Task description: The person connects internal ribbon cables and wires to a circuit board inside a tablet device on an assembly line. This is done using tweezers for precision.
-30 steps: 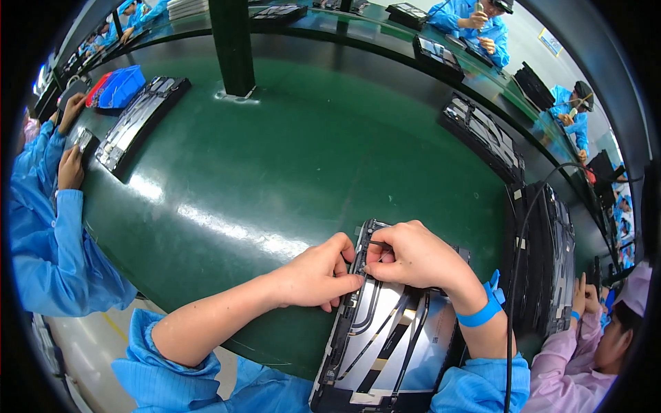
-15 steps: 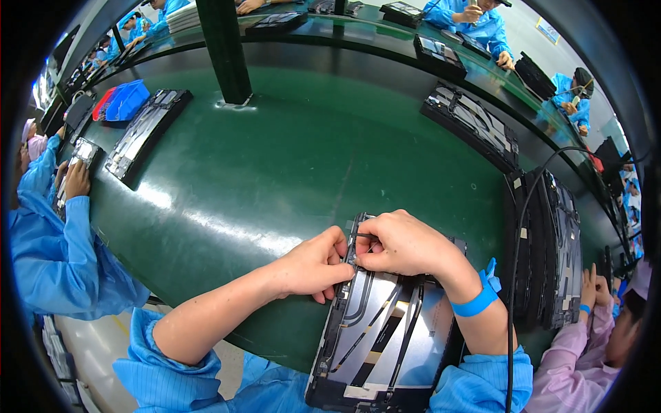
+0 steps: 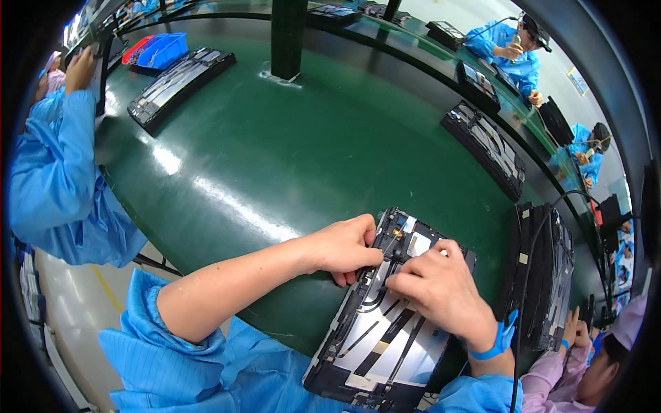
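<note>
An opened tablet-like device [image 3: 421, 351] with a black frame, a silver plate and black ribbon cables lies slanted on the table in front of me. My left hand [image 3: 346, 249] is closed at the device's upper left edge, thumb and forefinger pressed against the frame. Over the upper middle of the device is my right hand [image 3: 444, 292], fingers bent together beside a dark cable [image 3: 375, 297]; what its fingertips hold, if anything, is hidden. A blue wrist strap [image 3: 497, 341] circles my right wrist. Small parts show at the device's top end.
Similar devices stand stacked on edge [image 3: 544, 275] at right, beside a hanging black cord [image 3: 518, 344]. Another device [image 3: 485, 148] lies far right, one [image 3: 180, 86] far left near a blue bin [image 3: 165, 51]. A green post [image 3: 288, 41] rises from the table. Co-workers sit on both sides.
My right hand has moved away from my left, rightward and nearer to me, uncovering the device's top end. My left hand stays at the edge. The left co-worker's hand is raised; the view has shifted.
</note>
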Tool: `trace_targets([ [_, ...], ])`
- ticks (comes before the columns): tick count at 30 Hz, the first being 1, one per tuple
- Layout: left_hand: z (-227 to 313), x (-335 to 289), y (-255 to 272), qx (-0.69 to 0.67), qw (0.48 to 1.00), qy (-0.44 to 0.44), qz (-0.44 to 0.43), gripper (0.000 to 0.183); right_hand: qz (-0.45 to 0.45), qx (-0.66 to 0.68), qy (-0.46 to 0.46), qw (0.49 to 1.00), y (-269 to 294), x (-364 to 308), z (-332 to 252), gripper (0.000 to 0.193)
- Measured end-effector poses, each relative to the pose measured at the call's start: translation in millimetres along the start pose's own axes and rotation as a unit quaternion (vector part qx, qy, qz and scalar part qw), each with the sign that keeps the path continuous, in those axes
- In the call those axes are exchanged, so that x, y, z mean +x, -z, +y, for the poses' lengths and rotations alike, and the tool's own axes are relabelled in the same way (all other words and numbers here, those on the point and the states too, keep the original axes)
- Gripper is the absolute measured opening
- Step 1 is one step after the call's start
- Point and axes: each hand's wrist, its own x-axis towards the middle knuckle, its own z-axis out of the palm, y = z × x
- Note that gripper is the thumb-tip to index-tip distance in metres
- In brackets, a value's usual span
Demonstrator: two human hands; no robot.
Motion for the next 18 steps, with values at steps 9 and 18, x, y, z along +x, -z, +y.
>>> trace_targets([
  [9, 2, 3, -9, -0.005, 1.0, -0.006, 0.0, 0.029, 0.111, 0.081, -0.021, 0.99, -33, -15, 0, 0.01],
  [18, 4, 4, -13, 0.003, 1.0, -0.006, 0.002, 0.028, 0.153, 0.069, -0.02, 0.986, -37, -16, 2, 0.013],
])
